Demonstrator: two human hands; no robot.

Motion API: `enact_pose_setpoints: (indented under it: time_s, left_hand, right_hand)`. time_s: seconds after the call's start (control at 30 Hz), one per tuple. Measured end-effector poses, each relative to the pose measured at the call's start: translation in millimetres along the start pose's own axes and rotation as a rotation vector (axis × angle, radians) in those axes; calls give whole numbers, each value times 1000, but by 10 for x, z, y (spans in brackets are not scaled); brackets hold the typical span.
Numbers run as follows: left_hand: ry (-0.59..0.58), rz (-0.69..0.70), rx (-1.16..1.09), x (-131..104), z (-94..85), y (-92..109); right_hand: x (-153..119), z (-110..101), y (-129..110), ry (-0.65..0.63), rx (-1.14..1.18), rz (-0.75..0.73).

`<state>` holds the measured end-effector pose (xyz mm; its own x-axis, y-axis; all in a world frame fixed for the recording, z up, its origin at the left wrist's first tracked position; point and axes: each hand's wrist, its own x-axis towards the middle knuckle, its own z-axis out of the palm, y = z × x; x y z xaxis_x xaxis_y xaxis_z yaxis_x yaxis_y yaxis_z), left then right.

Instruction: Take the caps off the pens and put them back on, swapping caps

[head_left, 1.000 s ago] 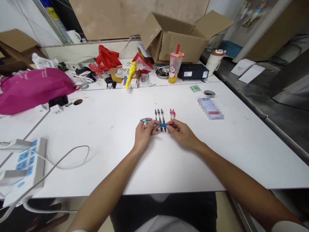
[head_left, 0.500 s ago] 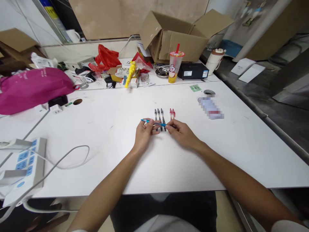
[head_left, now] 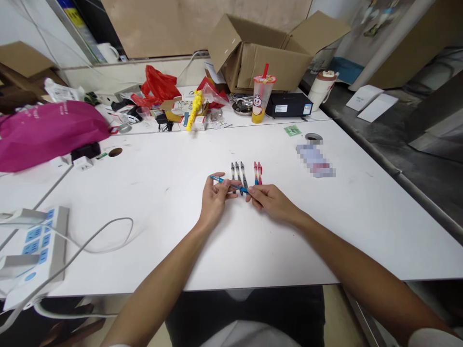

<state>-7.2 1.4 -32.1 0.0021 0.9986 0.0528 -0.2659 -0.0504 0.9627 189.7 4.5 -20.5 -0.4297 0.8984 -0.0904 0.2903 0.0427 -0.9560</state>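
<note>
I see both hands, left hand (head_left: 214, 201) and right hand (head_left: 272, 201), still pinching the blue pen (head_left: 229, 183) crosswise mid-table (head_left: 152, 193), right hand slid inward over the black pens (head_left: 238, 171), beside red pens (head_left: 257, 171).

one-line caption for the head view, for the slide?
Both hands, left hand and right hand, hold a blue pen over a white table, beside three black pens and two red pens.

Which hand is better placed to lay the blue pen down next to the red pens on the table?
Probably the right hand: it grips the blue pen at the end nearest the red pens, which lie just beyond its fingers. The left hand holds the far end, with the black pens in between.
</note>
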Motion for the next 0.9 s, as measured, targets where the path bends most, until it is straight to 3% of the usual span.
enact_pose_setpoints:
  time_s: [0.13, 0.37, 0.53, 0.67, 0.77, 0.9]
  left_hand:
    - [116, 65, 17, 4, -3, 23]
    - [121, 70, 42, 41, -60, 69]
    - [94, 91, 88, 29, -47, 93]
    - [11, 5, 89, 20, -8, 83]
    - [40, -55, 45, 31, -6, 65]
    - [93, -74, 63, 53, -42, 74]
  right_hand:
    - [13, -15, 18, 48, 25, -81]
    - [13, -44, 4, 123, -76, -86]
    - [-40, 47, -27, 40, -258, -86]
    - [-80, 153, -52, -24, -361, -145]
    - [-75, 174, -79, 105, -439, -135]
    - [-8, 100, -59, 313, -560, -8]
